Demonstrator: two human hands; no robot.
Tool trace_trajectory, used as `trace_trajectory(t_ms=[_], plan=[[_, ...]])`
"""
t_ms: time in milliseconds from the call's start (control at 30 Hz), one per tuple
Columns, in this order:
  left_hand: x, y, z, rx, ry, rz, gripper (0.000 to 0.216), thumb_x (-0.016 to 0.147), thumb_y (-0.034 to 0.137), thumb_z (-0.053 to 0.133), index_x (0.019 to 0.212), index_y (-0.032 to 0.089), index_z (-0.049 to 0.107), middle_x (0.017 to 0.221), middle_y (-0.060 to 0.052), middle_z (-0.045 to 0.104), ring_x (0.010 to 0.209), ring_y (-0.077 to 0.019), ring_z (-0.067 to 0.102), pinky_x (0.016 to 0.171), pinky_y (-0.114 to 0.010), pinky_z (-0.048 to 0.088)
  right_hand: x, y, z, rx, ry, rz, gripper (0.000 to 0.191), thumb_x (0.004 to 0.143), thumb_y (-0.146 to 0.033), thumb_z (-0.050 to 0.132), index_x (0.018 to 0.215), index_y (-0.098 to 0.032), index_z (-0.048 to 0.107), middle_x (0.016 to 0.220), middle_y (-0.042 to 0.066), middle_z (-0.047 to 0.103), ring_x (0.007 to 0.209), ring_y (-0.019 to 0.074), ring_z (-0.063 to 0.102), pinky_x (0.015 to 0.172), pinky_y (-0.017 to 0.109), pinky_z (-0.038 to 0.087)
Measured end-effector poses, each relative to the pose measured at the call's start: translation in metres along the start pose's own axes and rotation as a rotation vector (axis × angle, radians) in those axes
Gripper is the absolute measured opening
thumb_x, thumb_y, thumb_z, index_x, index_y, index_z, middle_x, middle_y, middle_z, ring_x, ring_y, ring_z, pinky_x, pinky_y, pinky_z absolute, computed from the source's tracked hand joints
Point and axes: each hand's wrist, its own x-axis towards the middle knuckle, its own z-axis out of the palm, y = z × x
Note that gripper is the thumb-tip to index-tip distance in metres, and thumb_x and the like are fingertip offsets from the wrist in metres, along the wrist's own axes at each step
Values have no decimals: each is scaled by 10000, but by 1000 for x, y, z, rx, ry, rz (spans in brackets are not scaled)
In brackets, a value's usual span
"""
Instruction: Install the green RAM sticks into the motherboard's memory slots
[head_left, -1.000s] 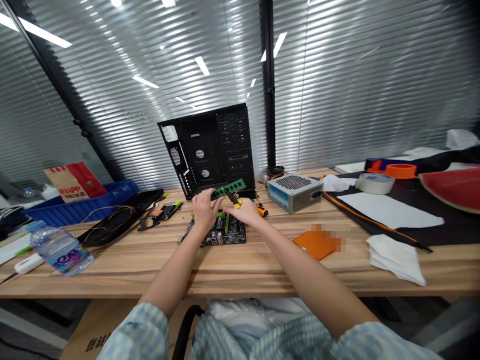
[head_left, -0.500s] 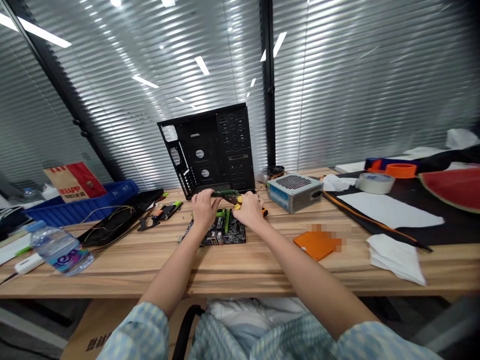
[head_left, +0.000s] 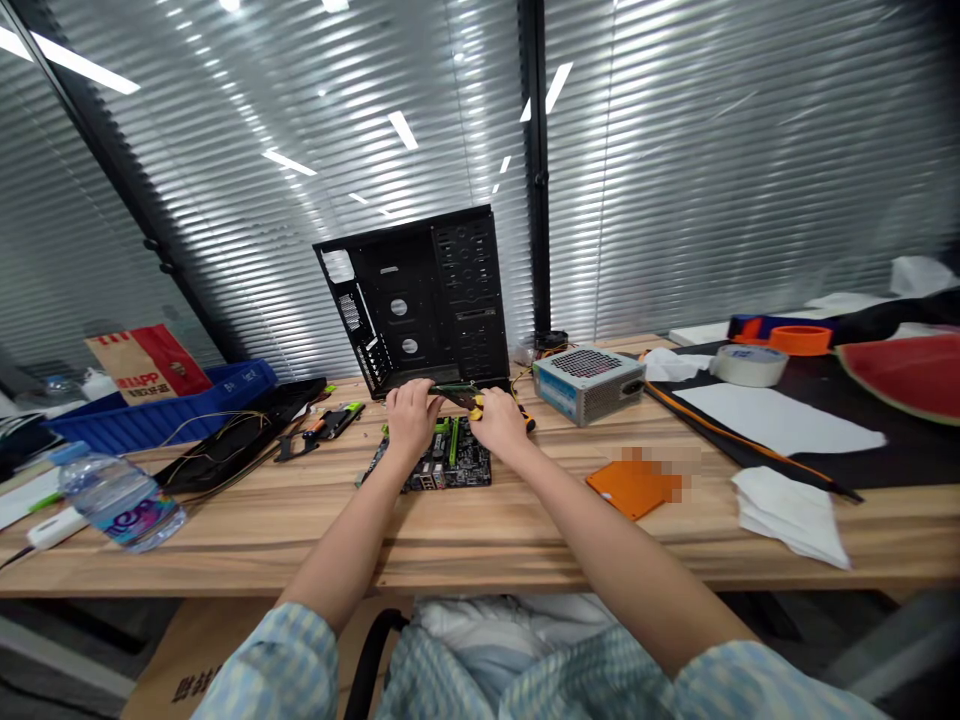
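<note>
Over the motherboard [head_left: 469, 458], my left hand [head_left: 411, 415] is closed on one end of a thin dark-green circuit board strip [head_left: 454, 386]. My right hand [head_left: 499, 420] is wrapped round pliers [head_left: 476, 408] with yellow and black grips. The pliers' dark jaws point left, at the strip; whether they bite on it is too small to tell. Under both hands the motherboard lies flat, its green slots partly hidden by the left hand. Behind them a black computer case [head_left: 420, 300] stands open.
To the right sit a grey power supply [head_left: 589, 385], an orange flat drive [head_left: 634, 487], paper tissues [head_left: 791, 515] and a tape roll [head_left: 748, 365]. On the left are a water bottle [head_left: 120, 500], a blue bin [head_left: 247, 385], a black panel with wires [head_left: 225, 440] and small parts [head_left: 322, 430].
The green strip has tilted and now shows more edge-on. My right hand has shifted and turned slightly, covering more of the yellow grip. The left hand has moved a little to the right.
</note>
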Motion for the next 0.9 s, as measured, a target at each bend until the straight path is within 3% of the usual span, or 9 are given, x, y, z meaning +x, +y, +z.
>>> trace_trajectory(t_ms=[200,400,900], plan=[[0,2,-1,-12,24,11,285,961,359,415,1103,156,556,1036,-150,655,971,-253,583,838,-379,376,3,-1,4,47,36,-42,239,791,-300,564,961,-159,657,988,94,664,930,222,603,804,288,427],[1,5,-3,-3,31,28,285,965,363,403,1095,158,552,1012,-142,652,939,-247,585,822,-370,375,2,-4,2,72,66,-35,401,816,-487,552,991,-150,681,972,115,683,913,236,620,807,300,439],[0,8,-3,11,-39,24,287,955,357,410,1109,164,557,1019,-141,651,943,-247,582,848,-376,364,1,-7,1,130,60,-81,357,803,-496,568,955,-199,694,979,71,697,937,204,615,832,265,421]])
